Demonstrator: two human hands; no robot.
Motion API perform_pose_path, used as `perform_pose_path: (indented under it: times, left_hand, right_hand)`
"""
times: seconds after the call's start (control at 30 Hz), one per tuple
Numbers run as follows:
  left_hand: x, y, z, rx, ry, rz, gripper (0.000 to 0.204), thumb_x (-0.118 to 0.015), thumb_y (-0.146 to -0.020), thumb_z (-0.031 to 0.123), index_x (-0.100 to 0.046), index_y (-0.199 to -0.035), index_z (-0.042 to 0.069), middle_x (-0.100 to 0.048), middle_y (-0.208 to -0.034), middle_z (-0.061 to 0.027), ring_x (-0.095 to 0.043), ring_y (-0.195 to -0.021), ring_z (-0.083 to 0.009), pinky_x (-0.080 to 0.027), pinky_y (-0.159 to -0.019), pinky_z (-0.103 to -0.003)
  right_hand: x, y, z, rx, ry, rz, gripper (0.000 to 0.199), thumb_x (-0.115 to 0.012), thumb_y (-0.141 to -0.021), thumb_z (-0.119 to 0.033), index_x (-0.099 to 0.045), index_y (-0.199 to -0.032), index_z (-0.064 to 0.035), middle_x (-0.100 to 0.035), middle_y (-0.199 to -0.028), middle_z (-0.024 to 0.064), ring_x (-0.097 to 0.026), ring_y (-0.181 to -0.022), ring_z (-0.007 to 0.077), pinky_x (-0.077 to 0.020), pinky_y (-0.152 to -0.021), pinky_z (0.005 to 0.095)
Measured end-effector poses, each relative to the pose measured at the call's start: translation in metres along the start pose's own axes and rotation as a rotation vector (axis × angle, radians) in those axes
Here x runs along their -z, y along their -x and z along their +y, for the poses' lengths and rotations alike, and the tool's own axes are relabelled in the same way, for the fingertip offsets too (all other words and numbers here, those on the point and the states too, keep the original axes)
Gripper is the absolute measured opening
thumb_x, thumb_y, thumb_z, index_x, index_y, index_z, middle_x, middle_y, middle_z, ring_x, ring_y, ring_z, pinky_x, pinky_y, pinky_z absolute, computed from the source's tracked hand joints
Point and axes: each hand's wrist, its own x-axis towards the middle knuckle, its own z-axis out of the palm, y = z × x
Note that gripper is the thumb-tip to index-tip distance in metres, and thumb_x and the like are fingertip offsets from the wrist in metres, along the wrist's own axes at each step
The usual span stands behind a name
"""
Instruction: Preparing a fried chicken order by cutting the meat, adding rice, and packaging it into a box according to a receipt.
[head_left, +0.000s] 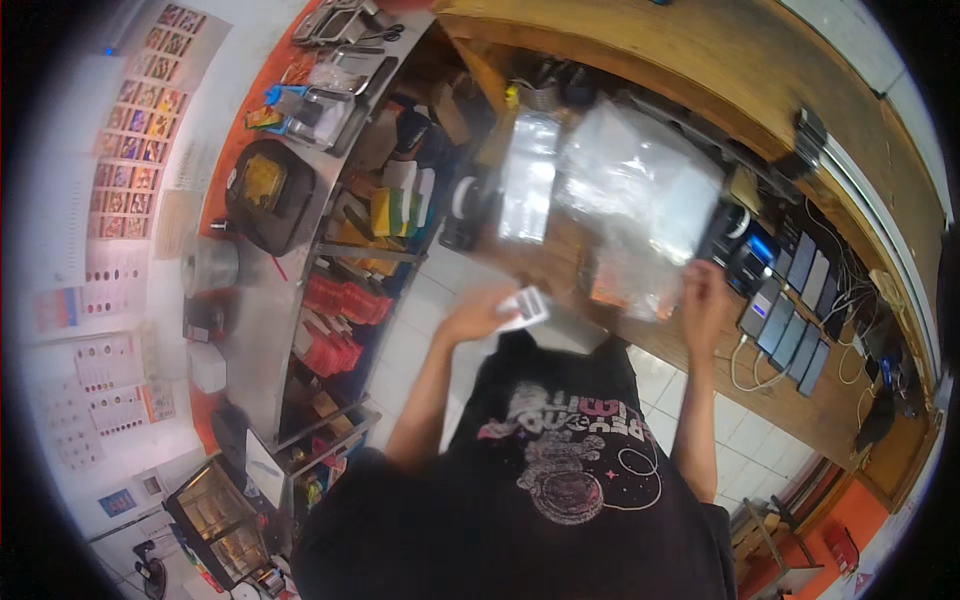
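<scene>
Pinched in my left hand [478, 316] is a small white card or slip [524, 307], held up in front of my chest over the tiled floor [420, 300], fingers closed on its near edge. It looks thin, light and a bit bendy, so I'd say an edge pinch is the way to hold it, nothing heavier needed. Moving right, there's a pile of clear plastic bags [630, 190] lying on the wooden counter [700, 60], all crinkly, glossy and floppy, probably slippery too. My right hand [706, 300] is up at the lower edge of that pile, fingers curled, touching the plastic, but it's too blurry for me to tell if it's really gripping a bag. Further right is a row of flat dark phones [795, 315] on cables, hard and smooth.
</scene>
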Motion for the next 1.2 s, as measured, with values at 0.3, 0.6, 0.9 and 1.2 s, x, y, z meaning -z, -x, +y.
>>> perform_pose_path:
  times: [0.3, 0.6, 0.9, 1.2]
  left_hand:
    - [0.131, -0.003, -0.071, -0.019, 0.009, -0.344, 0.016, -0.072, -0.088, 0.015, -0.067, -0.094, 0.001, -0.066, -0.082, -0.0026, -0.059, -0.079, -0.0091, -0.047, -0.072, -0.027]
    - [0.166, -0.028, -0.164, 0.1, -0.029, -0.381, 0.028, -0.074, -0.085, 0.026, -0.07, -0.097, 0.002, -0.069, -0.086, -0.015, -0.064, -0.082, -0.0223, -0.049, -0.076, -0.035]
    - [0.172, -0.054, -0.168, 0.098, -0.004, -0.477, 0.029, -0.073, -0.083, 0.02, -0.072, -0.1, -0.003, -0.072, -0.086, -0.0138, -0.065, -0.08, -0.019, -0.05, -0.073, -0.034]
    - [0.167, -0.045, -0.165, 0.306, 0.41, -0.486, 0.03, -0.067, -0.085, 0.011, -0.069, -0.112, -0.003, -0.071, -0.093, -0.0063, -0.062, -0.08, -0.0092, -0.05, -0.072, -0.025]
  right_hand:
    - [-0.269, 0.074, -0.118, -0.225, -0.412, -0.946, 0.031, -0.073, -0.085, -0.015, -0.061, -0.105, 0.0041, -0.07, -0.082, 0.0103, -0.068, -0.076, 0.0153, -0.0513, -0.063, 0.0308]
    - [-0.363, 0.055, -0.099, -0.27, -0.067, -0.496, 0.037, -0.071, -0.087, -0.024, -0.065, -0.113, 0.0022, -0.072, -0.101, 0.0116, -0.068, -0.099, 0.0222, -0.0525, -0.084, 0.0358]
    - [-0.404, 0.063, -0.103, -0.662, -0.649, -0.325, 0.023, -0.073, -0.086, -0.021, -0.074, -0.101, -0.003, -0.072, -0.092, 0.0054, -0.062, -0.083, 0.0113, -0.0497, -0.077, 0.0292]
    - [-0.369, 0.117, -0.122, -0.569, -0.223, -0.652, 0.022, -0.073, -0.083, -0.022, -0.074, -0.086, 0.0, -0.068, -0.073, 0.0074, -0.059, -0.069, 0.0122, -0.0475, -0.065, 0.0294]
